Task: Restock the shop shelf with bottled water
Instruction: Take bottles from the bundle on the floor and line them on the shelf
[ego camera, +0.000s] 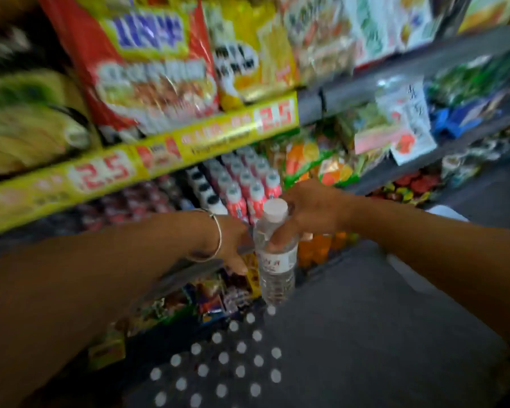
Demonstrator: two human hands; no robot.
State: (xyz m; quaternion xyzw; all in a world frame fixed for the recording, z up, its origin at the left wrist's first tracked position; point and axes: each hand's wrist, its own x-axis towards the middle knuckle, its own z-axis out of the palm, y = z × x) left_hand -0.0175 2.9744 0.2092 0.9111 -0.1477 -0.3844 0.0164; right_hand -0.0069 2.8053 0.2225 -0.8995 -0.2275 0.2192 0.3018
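Just below the middle of the view, a clear water bottle (274, 254) with a white cap hangs upright in the right hand (309, 212), whose fingers are curled round its shoulder from the three o'clock side, the thumb pressed on the front just above the label. At nine o'clock from the bottle, the left hand (233, 245), a bangle (215, 237) on its wrist, reaches down toward the shelf edge; its thumb shows, but the other fingers are hidden behind the bottle and blurred, so whether they hold anything cannot be told. At twelve o'clock, just beyond both hands, stand rows of white-capped bottles with red labels (248, 184) on the shelf (483, 42) under a yellow price strip (130, 166); orange drinks (318, 248) sit near four o'clock. At six o'clock, a pack of bottles shows as a grid of white caps (218, 360) on the floor, probably the stock being drawn from. The step in hand looks like carrying one bottle to a gap on the shelf. To do it well, keep the bottle upright, bring it in low under the price strip, let the free hand steady neighbouring bottles or clear room, and set the base flat before loosening the fingers so nothing topples.
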